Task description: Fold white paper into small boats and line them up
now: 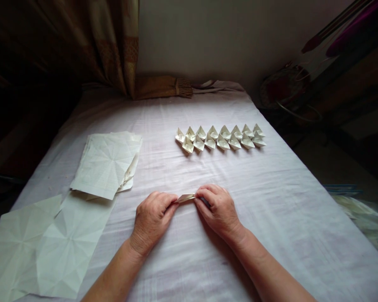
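Right, a wrinkled white sheet (271, 209) spreads below a plain wall and a brown curtain (113, 46). Creased paper squares (107, 163) are stacked to the left, with two rows of folded paper boats (220, 138) beyond. Left hand (153, 218) and right hand (219, 209) each have a grip clenched on one end of the flat folded paper piece (185, 198), held between them just above the sheet.

Left hand (153, 218), right hand (219, 209) lying knuckles-up, fingertips meeting and pinching closed at centre; forearms angling inward from below.
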